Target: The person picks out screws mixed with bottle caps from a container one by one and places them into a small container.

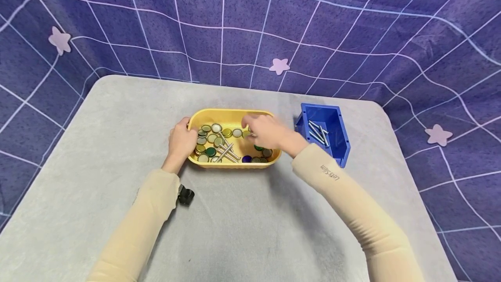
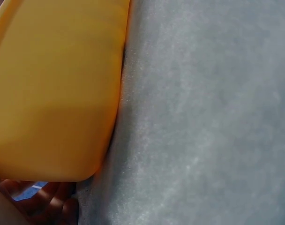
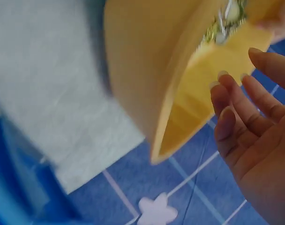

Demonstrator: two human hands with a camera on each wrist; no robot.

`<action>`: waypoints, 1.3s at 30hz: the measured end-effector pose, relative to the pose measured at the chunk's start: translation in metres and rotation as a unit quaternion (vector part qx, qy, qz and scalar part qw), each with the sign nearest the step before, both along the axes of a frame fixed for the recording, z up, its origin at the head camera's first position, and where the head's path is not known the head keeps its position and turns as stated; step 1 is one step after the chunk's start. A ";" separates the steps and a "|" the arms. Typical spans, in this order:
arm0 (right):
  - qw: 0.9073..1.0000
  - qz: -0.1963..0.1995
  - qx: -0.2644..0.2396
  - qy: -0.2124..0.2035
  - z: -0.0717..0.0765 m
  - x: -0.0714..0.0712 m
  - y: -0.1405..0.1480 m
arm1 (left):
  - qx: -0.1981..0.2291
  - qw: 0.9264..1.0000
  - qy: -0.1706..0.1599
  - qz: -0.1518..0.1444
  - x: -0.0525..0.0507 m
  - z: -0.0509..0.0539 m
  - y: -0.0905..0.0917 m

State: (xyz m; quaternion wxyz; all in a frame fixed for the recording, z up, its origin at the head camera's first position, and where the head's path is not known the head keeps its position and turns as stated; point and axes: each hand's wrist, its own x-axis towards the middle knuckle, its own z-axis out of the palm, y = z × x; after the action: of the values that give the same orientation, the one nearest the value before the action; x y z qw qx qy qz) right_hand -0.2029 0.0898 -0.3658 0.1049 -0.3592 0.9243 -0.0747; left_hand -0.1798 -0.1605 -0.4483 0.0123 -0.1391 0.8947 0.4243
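- Head view: a yellow oblong plastic tub point(image 1: 235, 165) with rounded ends rests upright on a grey cloth-covered surface point(image 1: 235, 221), near its middle.
- Contents: round crimped metal bottle caps point(image 1: 211, 152), gold, silver, green and one blue, mixed with slim silver metal rods point(image 1: 225, 152). The rods lie crossed over one another in the left half, caps beneath and around them.
- Left hand point(image 1: 183, 140): at the tub's left end, thumb over the rim, fingers outside against the wall; it grips the tub.
- Right hand point(image 1: 268, 132): over the tub's right half, blurred. In the right wrist view its fingers are bent and spread apart, with nothing seen between them; contact with any cap cannot be told.
- Blue open plastic bin point(image 1: 332, 121): to the right of the tub, apart from it, with similar silver rods inside. The right sleeve point(image 1: 332, 169) passes by its near corner.
- Assessment: the step in hand appears to be reaching in among the loose pieces. The left hand should brace the tub without tipping it. The right fingers would do best to pinch one piece at a time, lifting the uppermost rod first, since the crossed ones may drag caps along. The right sleeve should clear the bin's edge.
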 end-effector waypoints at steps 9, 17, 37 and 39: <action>0.999 0.039 0.003 -0.017 -0.013 0.014 -0.038 | -0.001 1.000 0.000 0.002 0.001 0.001 0.000; 0.995 0.097 -0.018 0.005 -0.034 0.021 -0.044 | 0.004 1.000 0.000 0.001 -0.001 -0.001 0.000; 0.995 0.072 0.010 -0.065 -0.054 0.017 -0.049 | 0.009 1.000 -0.002 0.001 0.000 0.001 0.000; 0.996 0.067 0.014 -0.056 -0.054 0.017 -0.049 | 0.008 1.000 -0.003 0.002 0.000 0.001 0.000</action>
State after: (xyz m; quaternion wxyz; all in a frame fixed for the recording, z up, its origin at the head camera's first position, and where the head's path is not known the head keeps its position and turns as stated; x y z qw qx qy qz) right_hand -0.1856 0.0412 -0.4195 0.1660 -0.4137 0.8921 -0.0745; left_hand -0.1798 -0.1607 -0.4476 0.0154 -0.1422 0.8910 0.4309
